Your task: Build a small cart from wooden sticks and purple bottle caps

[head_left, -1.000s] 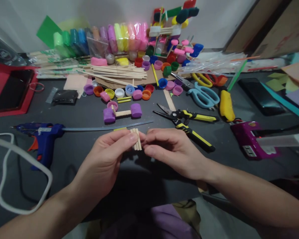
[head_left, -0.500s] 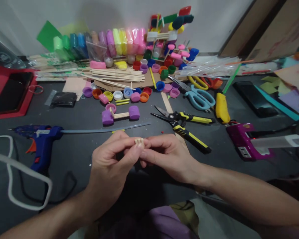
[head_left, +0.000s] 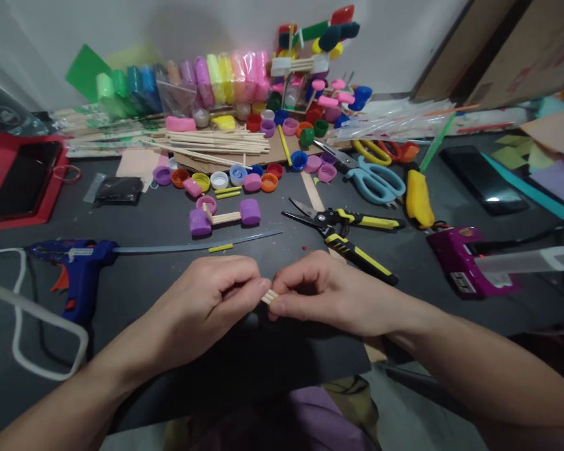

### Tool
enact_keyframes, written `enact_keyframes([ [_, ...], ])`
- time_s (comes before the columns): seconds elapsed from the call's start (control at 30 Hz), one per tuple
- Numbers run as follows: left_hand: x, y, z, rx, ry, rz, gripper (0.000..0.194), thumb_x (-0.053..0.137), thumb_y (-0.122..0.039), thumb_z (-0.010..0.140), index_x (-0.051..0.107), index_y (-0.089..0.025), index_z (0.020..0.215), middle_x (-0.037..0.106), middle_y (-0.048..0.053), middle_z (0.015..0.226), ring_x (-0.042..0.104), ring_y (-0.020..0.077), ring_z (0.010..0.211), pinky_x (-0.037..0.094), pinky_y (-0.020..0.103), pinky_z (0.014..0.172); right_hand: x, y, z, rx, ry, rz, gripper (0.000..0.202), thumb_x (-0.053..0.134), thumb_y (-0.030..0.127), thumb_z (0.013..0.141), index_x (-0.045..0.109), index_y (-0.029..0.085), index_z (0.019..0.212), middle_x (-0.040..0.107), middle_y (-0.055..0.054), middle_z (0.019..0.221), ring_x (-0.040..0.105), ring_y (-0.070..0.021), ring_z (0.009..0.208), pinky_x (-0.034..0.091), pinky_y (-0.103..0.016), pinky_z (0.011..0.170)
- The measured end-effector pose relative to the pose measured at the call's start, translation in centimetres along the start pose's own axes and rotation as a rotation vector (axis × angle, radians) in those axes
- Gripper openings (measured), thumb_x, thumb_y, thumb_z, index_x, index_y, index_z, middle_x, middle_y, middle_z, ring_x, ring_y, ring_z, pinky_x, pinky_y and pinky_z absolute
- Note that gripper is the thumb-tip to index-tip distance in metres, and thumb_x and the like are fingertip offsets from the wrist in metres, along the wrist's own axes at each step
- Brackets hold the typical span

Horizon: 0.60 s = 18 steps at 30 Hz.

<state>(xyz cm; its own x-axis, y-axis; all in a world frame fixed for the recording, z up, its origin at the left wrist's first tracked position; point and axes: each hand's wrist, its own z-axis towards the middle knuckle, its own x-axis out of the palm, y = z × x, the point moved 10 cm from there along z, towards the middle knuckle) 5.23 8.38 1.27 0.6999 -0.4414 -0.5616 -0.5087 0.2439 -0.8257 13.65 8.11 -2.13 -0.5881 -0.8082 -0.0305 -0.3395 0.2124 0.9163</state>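
Between the fingertips of both hands is a small bundle of pale wooden sticks, its ends covered by the fingers. My left hand is closed on the left end, thumb on top. My right hand pinches the right end between thumb and fingers. Just beyond the hands lies a short yellow stick, beside the clear glue stick that runs out of the blue glue gun. Farther back rests a wooden piece joining purple caps. Yellow-black pliers lie open to the right.
Several coloured bottle caps and wooden skewers fill the back. Blue-handled scissors, a yellow cutter, a phone and a purple power socket box stand right. A white cable loops at left.
Both hands have come slightly nearer to me and turned. The sticks, earlier seen end-on at the left fingertips, now lie sideways between both hands.
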Motion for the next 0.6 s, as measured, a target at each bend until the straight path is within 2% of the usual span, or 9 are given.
enact_keyframes([
  [0.13,-1.3,0.3,-0.3,0.005,-0.185,-0.137,0.037,0.05,-0.022,0.096,0.044,-0.019,0.06,0.04,-0.005,0.059,0.035,0.0098,0.054,0.027,0.026,0.051,-0.9,0.5,-0.1,-0.08,0.011,0.185,0.033,0.069,0.042,0.088,0.075,0.01,0.084,0.053,0.004,0.056,0.043,-0.0073,0.052,0.03,-0.021,0.049],
  [0.27,-2.5,1.4,-1.4,0.013,-0.384,-0.399,0.035,0.05,-0.027,0.099,0.045,-0.02,0.065,0.038,-0.003,0.064,0.036,0.0128,0.059,0.028,0.03,0.056,-2.6,1.5,-0.5,-0.202,-0.09,0.253,0.037,0.061,0.042,0.094,0.074,0.01,0.081,0.054,0.003,0.056,0.044,-0.0082,0.052,0.035,-0.022,0.052],
  [0.43,-2.3,1.2,-2.1,0.098,-0.429,-0.44,0.03,0.049,-0.025,0.1,0.051,-0.021,0.07,0.04,-0.002,0.066,0.038,0.0142,0.062,0.029,0.033,0.058,-2.1,3.3,-1.1,-0.349,-0.183,0.046,0.024,0.068,0.034,0.091,0.071,0.011,0.085,0.059,0.001,0.068,0.05,-0.009,0.061,0.038,-0.021,0.056],
  [0.53,-2.2,0.6,-2.1,0.156,-0.438,-0.338,0.028,0.048,-0.018,0.099,0.051,-0.021,0.071,0.042,-0.003,0.066,0.04,0.0133,0.062,0.03,0.032,0.059,-1.6,4.3,-1.4,-0.437,-0.231,-0.077,0.022,0.073,0.035,0.087,0.068,0.014,0.082,0.055,0.003,0.067,0.048,-0.0088,0.061,0.037,-0.02,0.057],
  [0.6,-2.1,0.0,-2.2,0.195,-0.44,-0.232,0.026,0.048,-0.013,0.097,0.053,-0.021,0.073,0.044,-0.003,0.067,0.041,0.0128,0.062,0.031,0.032,0.059,-1.4,4.1,-1.2,-0.415,-0.224,-0.068,0.026,0.073,0.038,0.087,0.066,0.015,0.079,0.055,0.003,0.068,0.048,-0.009,0.062,0.037,-0.02,0.058],
])
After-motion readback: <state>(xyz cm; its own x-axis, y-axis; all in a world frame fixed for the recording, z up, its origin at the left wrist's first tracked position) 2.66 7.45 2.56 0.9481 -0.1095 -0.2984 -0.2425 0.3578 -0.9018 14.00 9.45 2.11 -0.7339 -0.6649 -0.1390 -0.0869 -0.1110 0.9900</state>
